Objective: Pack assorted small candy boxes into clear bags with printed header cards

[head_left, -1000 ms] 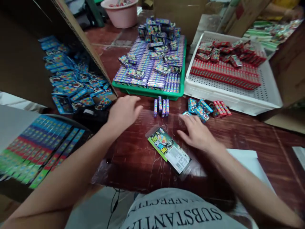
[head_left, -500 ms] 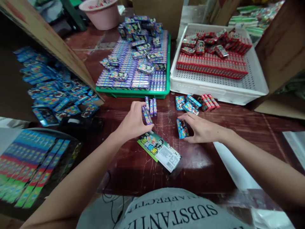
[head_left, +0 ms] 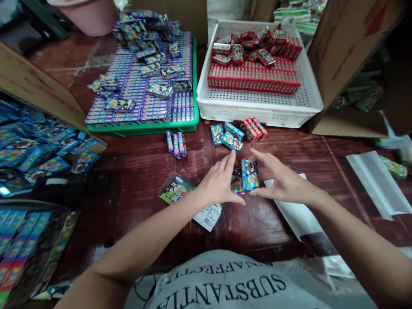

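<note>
On the dark red table, a small blue box with cartoon print stands between my two hands. A purple box is right beside it, partly covered by my left hand. That hand's fingers and thumb are spread around the purple box, with gaps at both ends. To the right, my right hand has thumb and fingers apart near the blue box. Under my left wrist lies a green and black printed packet with a white barcode label; its middle is hidden by the forearm.
Behind are a green tray of purple boxes and a white perforated basket of red boxes. Small groups of purple boxes, blue boxes and red boxes lie in front. Cardboard cartons flank the table.
My left hand has moved right with the purple box, bringing it beside the blue box. My right hand has opened from the blue box. The view has shifted to the right.
</note>
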`<control>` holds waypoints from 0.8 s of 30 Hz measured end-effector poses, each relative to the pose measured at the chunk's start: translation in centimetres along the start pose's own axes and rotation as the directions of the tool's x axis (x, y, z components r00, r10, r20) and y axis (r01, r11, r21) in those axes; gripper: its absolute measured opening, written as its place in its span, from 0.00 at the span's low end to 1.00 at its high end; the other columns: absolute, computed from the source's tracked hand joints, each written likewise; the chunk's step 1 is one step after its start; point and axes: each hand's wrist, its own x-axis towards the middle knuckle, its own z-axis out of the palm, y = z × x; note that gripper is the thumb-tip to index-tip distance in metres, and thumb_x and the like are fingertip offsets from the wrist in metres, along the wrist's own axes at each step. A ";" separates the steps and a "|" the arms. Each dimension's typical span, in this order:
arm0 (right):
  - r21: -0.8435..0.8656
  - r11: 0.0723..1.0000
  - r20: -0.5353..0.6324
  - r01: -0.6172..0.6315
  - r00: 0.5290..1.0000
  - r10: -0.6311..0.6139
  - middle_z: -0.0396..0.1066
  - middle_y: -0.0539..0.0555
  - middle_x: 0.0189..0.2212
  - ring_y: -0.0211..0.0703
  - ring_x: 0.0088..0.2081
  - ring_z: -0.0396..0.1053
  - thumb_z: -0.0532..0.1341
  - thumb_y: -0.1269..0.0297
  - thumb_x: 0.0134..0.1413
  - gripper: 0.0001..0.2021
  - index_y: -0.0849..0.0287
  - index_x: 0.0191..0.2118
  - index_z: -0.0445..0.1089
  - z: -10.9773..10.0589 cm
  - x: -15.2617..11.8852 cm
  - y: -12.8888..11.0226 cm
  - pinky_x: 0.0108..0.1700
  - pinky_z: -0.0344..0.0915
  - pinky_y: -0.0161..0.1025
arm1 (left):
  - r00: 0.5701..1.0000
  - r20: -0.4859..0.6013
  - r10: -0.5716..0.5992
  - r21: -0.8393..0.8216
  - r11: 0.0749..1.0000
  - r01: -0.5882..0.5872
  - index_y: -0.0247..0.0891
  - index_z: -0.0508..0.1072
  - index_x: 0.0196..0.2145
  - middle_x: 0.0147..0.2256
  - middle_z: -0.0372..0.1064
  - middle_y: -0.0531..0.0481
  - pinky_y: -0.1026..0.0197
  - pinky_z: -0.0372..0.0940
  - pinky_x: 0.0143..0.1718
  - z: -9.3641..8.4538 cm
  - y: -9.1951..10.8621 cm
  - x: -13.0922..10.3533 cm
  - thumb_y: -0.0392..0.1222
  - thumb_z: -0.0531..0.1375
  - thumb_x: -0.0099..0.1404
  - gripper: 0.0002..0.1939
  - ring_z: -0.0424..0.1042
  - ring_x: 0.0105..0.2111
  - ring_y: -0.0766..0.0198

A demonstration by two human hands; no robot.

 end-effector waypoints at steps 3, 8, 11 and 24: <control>0.054 0.996 -0.004 0.077 0.997 -0.077 0.59 0.61 0.67 0.58 0.64 0.61 0.67 0.46 0.56 0.53 0.52 0.75 0.33 1.3 1.6 -0.7 0.65 0.60 0.56 | 0.998 0.020 -0.056 0.030 0.998 0.055 0.35 0.21 0.72 0.72 0.29 0.23 0.33 0.46 0.67 -2.2 -0.8 -1.4 0.67 0.75 0.36 0.87 0.39 0.71 0.28; -0.096 0.981 0.194 0.171 0.969 -0.150 0.61 0.70 0.64 0.63 0.61 0.63 0.72 0.53 0.51 0.58 0.65 0.75 0.34 6.0 5.5 -2.3 0.62 0.62 0.58 | 0.978 0.064 -0.200 0.151 0.970 0.189 0.38 0.17 0.71 0.72 0.26 0.25 0.31 0.47 0.66 -5.1 -3.0 -4.3 0.73 0.72 0.38 0.85 0.37 0.71 0.28; -0.104 0.967 0.191 0.233 0.959 -0.210 0.62 0.72 0.62 0.65 0.61 0.62 0.72 0.48 0.50 0.56 0.67 0.73 0.40 6.1 6.8 -1.9 0.61 0.63 0.60 | 0.983 0.087 -0.160 0.170 0.975 0.144 0.40 0.17 0.71 0.73 0.30 0.27 0.33 0.50 0.66 -4.7 -3.3 -4.5 0.72 0.72 0.40 0.84 0.41 0.71 0.30; -0.293 0.493 -0.796 -0.819 0.495 0.348 0.63 0.73 0.54 0.62 0.56 0.63 0.57 0.65 0.59 0.25 0.71 0.59 0.60 -19.3 -2.5 21.8 0.54 0.63 0.57 | 0.980 -0.195 0.050 0.512 0.857 0.058 0.35 0.67 0.58 0.54 0.69 0.35 0.41 0.61 0.54 -4.7 0.6 13.4 0.60 0.63 0.64 0.33 0.65 0.54 0.39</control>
